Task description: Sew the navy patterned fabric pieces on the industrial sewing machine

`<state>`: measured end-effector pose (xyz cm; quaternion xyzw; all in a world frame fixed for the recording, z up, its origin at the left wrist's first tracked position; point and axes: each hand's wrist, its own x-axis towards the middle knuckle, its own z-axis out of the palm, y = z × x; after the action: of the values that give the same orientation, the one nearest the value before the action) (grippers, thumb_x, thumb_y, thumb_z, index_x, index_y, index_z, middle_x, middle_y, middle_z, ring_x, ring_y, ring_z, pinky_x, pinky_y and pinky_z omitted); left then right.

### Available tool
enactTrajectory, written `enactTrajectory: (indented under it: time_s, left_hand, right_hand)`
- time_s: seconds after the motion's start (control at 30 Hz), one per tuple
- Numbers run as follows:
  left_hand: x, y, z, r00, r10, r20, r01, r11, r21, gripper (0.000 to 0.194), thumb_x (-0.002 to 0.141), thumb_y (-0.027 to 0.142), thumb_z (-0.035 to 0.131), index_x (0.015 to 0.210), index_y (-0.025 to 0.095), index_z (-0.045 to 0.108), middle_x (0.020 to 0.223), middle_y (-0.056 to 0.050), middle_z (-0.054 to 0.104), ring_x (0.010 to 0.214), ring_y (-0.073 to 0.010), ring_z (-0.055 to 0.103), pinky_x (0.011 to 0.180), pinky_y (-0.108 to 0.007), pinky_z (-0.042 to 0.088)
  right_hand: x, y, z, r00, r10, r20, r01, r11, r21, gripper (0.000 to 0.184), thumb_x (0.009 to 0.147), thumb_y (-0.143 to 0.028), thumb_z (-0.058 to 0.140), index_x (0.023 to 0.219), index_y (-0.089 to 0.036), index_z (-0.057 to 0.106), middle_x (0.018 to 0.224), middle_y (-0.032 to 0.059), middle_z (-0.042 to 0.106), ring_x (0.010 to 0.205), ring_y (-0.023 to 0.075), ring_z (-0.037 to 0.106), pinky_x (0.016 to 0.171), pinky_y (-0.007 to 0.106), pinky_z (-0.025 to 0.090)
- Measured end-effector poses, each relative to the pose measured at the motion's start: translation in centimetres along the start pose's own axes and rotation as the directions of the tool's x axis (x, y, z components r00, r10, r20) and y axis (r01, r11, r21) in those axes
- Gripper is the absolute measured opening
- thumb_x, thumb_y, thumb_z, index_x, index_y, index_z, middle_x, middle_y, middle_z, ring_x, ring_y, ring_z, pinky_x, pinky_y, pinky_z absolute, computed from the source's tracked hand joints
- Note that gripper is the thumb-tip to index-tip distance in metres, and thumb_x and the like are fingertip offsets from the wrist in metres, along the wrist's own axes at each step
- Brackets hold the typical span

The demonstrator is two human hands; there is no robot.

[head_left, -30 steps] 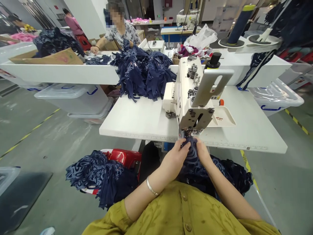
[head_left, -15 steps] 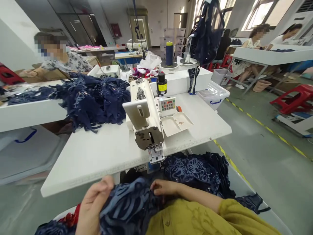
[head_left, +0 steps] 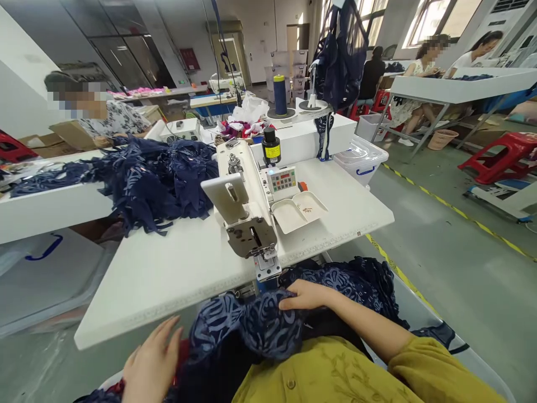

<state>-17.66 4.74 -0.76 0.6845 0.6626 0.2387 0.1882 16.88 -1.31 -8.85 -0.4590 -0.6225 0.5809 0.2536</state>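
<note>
A navy bra (head_left: 268, 322) with a lighter blue swirl pattern hangs over my lap, both cups showing, below the front edge of the sewing machine table. My right hand (head_left: 304, 295) grips the bra's right cup near its upper edge. To the left of the bra, my left hand (head_left: 153, 355) is apart from it, fingers stretched out and slightly spread, holding nothing. The sewing machine (head_left: 251, 226) stands ahead, its needle area just above the bra. More patterned navy bras (head_left: 350, 282) lie heaped beyond my right forearm.
A pile of navy garments (head_left: 155, 179) covers the table's back left. Beside the machine sit a two-part tray (head_left: 300, 211) with small bits and a control panel (head_left: 282, 180). Thread spools (head_left: 279, 96) stand behind. A lidded plastic bin (head_left: 361, 159) is at right. Several people sit at other tables.
My left hand has let go of the bra and moved down and left. The right hand has moved up and right, spreading the bra so both cups show.
</note>
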Motion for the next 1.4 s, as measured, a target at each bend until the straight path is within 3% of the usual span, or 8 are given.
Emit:
enactTrajectory:
  time_s: [0.1,0.2,0.33,0.53,0.8,0.93,1.07,1.4]
  left_hand:
    - [-1.8,4.6,3.9,0.938,0.184,0.295,-0.111,0.962,-0.248,0.046,0.078,0.049,0.056,0.114,0.021,0.063,0.121,-0.008,0.066,0.119,-0.0279,0.057,0.100,-0.039,0.046]
    - [-4.3,9.3,7.2,0.736,0.335,0.588,-0.147,0.927,-0.345,0.046,0.079,0.042,0.061,0.118,0.020,0.059,0.113,-0.007,0.069,0.103,-0.0230,0.063,0.090,-0.031,0.048]
    - [-5.4,12.3,8.1,0.684,0.283,0.673,-0.169,0.958,-0.231,0.035,0.085,0.049,0.056,0.086,0.015,0.062,0.076,-0.002,0.065,0.070,-0.0166,0.057,0.062,-0.024,0.040]
    - [-4.2,13.5,6.5,0.756,0.370,0.540,-0.168,0.907,-0.387,0.036,0.090,0.048,0.051,0.076,0.015,0.059,0.071,0.002,0.058,0.067,-0.0117,0.049,0.060,-0.021,0.034]
    - [-2.1,13.4,7.0,0.933,0.350,0.081,-0.354,0.934,0.046,0.025,0.092,0.038,0.053,0.083,0.017,0.063,0.081,-0.004,0.065,0.076,-0.0174,0.059,0.068,-0.027,0.043]
    - [-2.2,13.1,8.1,0.759,0.628,-0.174,-0.612,0.778,0.141,0.018,0.093,0.024,0.053,0.107,0.016,0.061,0.109,-0.009,0.066,0.105,-0.0199,0.058,0.092,-0.034,0.045]
    - [-3.2,12.8,9.3,0.543,0.840,-0.009,-0.812,0.528,0.250,0.033,0.094,0.014,0.047,0.126,0.017,0.055,0.121,-0.005,0.065,0.117,-0.0169,0.056,0.103,-0.033,0.039]
    - [-4.9,13.5,10.2,0.612,0.789,-0.056,-0.656,0.546,0.521,0.037,0.095,0.012,0.041,0.127,0.018,0.058,0.124,-0.006,0.065,0.116,-0.0170,0.057,0.090,-0.030,0.039]
  right_hand:
    - [-0.7,-3.4,0.6,0.986,-0.162,-0.036,0.158,0.983,-0.088,0.046,0.084,-0.057,0.056,0.062,-0.016,0.055,0.063,-0.0041,0.045,0.063,0.0109,0.046,0.060,0.022,0.037]
    - [-1.3,-5.7,1.8,0.954,-0.267,-0.139,0.253,0.961,-0.115,0.036,0.086,-0.048,0.057,0.070,-0.016,0.061,0.070,-0.0016,0.055,0.069,0.0126,0.052,0.066,0.024,0.041]
    - [-3.0,-5.9,1.0,0.902,-0.150,-0.404,0.213,0.971,0.113,0.032,0.091,-0.045,0.052,0.085,-0.018,0.068,0.082,0.0031,0.064,0.080,0.0161,0.059,0.077,0.028,0.046]
    - [-3.5,-4.8,-2.1,0.869,-0.065,-0.490,0.283,0.877,0.388,0.029,0.082,-0.041,0.068,0.105,-0.023,0.066,0.094,0.0032,0.068,0.083,0.0164,0.062,0.077,0.029,0.050]
    - [2.0,-5.7,-2.5,0.720,-0.204,-0.663,0.303,0.952,0.036,0.033,0.084,-0.041,0.061,0.111,-0.022,0.059,0.089,0.0025,0.063,0.073,0.0153,0.056,0.073,0.030,0.049]
    - [3.5,-5.5,-2.6,0.710,-0.273,-0.650,0.338,0.941,-0.027,0.030,0.085,-0.035,0.058,0.111,-0.022,0.056,0.091,0.0029,0.063,0.079,0.0178,0.058,0.078,0.032,0.049]
    - [3.5,-6.9,-3.4,0.714,-0.271,-0.646,0.283,0.955,-0.088,0.029,0.083,-0.031,0.057,0.110,-0.020,0.055,0.101,0.0054,0.065,0.088,0.0203,0.060,0.081,0.035,0.049]
    - [4.3,-8.5,-4.4,0.698,-0.290,-0.655,0.219,0.957,-0.189,0.033,0.074,-0.025,0.055,0.106,-0.018,0.055,0.100,0.0076,0.066,0.092,0.0234,0.062,0.087,0.040,0.049]
